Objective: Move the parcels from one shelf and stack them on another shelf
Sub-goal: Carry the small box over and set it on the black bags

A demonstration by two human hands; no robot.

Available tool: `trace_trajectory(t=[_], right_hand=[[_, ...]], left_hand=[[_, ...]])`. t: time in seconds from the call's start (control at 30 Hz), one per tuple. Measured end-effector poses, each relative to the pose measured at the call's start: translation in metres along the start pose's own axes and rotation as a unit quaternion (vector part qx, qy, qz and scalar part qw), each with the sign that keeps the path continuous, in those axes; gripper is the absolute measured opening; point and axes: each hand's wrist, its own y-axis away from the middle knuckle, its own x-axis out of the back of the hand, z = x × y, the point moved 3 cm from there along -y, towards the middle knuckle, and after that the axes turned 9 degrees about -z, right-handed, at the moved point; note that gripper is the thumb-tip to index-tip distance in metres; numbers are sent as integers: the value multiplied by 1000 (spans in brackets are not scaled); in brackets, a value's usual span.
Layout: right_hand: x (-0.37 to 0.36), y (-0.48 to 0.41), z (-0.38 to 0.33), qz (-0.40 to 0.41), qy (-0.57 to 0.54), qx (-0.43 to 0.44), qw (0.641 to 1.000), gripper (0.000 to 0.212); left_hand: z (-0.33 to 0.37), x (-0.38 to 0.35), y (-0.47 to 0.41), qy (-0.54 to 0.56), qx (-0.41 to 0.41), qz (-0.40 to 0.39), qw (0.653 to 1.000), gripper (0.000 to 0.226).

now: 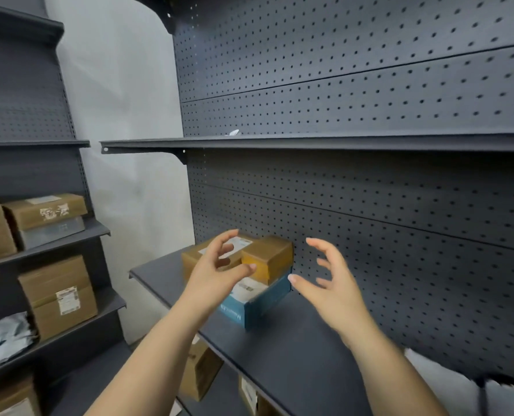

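On the dark shelf (294, 349) in front of me sit three parcels. A blue and white box (257, 301) lies at the bottom, a small yellow-brown box (269, 256) rests on top of it, and a flat brown box with a white label (207, 250) stands to the left behind. My left hand (216, 271) hovers in front of the brown and yellow boxes, fingers spread and loosely curved, holding nothing. My right hand (327, 280) hangs to the right of the stack, fingers spread, apart from the boxes.
A second shelving unit on the left holds brown cartons (59, 295), a carton on a grey box (45, 211) and a grey plastic mailer (3, 337). Above the stack is an upper shelf (309, 142) with a small white scrap (233, 133). More cartons (201, 370) sit on the level below.
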Motion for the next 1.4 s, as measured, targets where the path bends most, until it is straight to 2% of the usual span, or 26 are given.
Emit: trace_trajectory(t=[0.4,0.73,0.87,0.97,1.27,1.4], right_hand=[[-47,-81,61,56,43,-69,995,60],[-89,-137,103,134,56,-122,982,63],[-100,-148,118,135,70,-154,976,67],[-105,-152,124,141,21,-186,972,70],[-114,-165,141,123,26,-223,967,84],[-118,-168,146,142,20,-224,964,81]], left_hand=[[-70,34,-111,26,5,-61,998,62],[-118,26,-189,9,-26,-203,979,66],[-129,19,-206,26,-16,-244,969,67],[-137,12,-215,37,-8,-259,965,70],[-144,2,-229,2,5,-341,940,78],[-141,2,-228,1,10,-359,933,76]])
